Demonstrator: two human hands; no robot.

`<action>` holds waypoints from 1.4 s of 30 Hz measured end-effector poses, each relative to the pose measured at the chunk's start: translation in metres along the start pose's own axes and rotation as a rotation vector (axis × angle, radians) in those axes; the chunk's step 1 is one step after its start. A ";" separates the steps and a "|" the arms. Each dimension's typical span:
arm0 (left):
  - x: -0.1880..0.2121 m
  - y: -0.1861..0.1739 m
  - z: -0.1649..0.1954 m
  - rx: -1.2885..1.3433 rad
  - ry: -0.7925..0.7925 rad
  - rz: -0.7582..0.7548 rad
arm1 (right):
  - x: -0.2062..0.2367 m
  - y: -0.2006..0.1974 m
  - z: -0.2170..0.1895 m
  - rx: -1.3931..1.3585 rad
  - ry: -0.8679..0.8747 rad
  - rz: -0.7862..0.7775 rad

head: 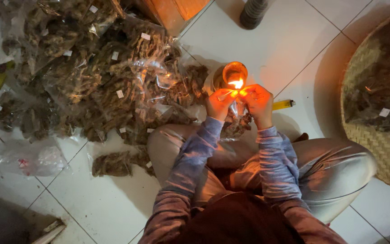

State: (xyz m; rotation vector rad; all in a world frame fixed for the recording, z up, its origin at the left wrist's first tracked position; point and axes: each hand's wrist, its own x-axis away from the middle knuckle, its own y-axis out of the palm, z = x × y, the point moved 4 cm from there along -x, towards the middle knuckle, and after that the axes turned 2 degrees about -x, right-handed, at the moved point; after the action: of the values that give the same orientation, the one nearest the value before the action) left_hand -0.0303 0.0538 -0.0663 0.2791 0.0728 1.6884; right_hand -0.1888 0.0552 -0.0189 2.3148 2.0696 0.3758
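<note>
My left hand (219, 103) and my right hand (258, 100) pinch the top edge of a clear plastic bag (236, 123) filled with dark dried pieces. Both hands hold that edge right at a small flame (236, 83). The flame burns in a little round metal cup lamp (234, 73) standing on the white floor tiles just beyond my fingers. The bag hangs down between my wrists over my crossed legs. My sleeves are blue-grey.
A big heap of sealed clear bags of dried pieces (100, 68) lies at the left. One more bag (113, 163) lies beside my left knee. A yellow lighter (284, 105) lies right of my hands. A woven tray (380, 104) stands at the right.
</note>
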 end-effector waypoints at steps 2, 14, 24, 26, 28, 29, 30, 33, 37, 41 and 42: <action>0.001 0.000 0.006 -0.085 0.054 0.001 | 0.001 0.000 -0.002 0.016 -0.023 -0.010; -0.003 0.001 -0.013 0.048 0.035 -0.031 | 0.002 0.001 -0.005 -0.016 -0.003 -0.002; 0.003 0.005 -0.021 0.067 0.047 -0.047 | 0.007 -0.003 -0.005 -0.007 0.010 0.002; 0.003 0.004 -0.021 0.124 0.034 -0.067 | 0.006 -0.003 -0.003 -0.025 0.030 -0.002; 0.003 0.004 -0.020 0.109 0.046 -0.062 | 0.004 -0.003 0.000 -0.057 0.058 0.000; 0.003 0.002 -0.020 0.065 0.065 -0.046 | 0.003 -0.003 0.002 -0.080 0.075 0.003; 0.004 0.001 -0.019 0.021 0.084 -0.030 | 0.003 -0.002 0.004 -0.103 0.092 0.006; 0.004 -0.001 -0.019 0.071 0.053 -0.022 | 0.002 0.000 0.005 -0.129 0.081 -0.008; 0.003 -0.004 -0.016 0.025 0.040 0.022 | 0.000 0.003 0.007 -0.141 0.081 -0.003; 0.004 -0.005 -0.009 0.018 0.057 0.036 | 0.000 0.005 0.008 -0.207 0.066 0.008; 0.005 -0.005 -0.008 0.020 0.053 0.039 | 0.000 0.006 0.008 -0.240 0.060 0.006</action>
State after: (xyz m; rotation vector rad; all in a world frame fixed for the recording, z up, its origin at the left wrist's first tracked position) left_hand -0.0273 0.0603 -0.0743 0.2516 0.1241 1.7351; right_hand -0.1815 0.0561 -0.0260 2.1958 1.9200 0.6621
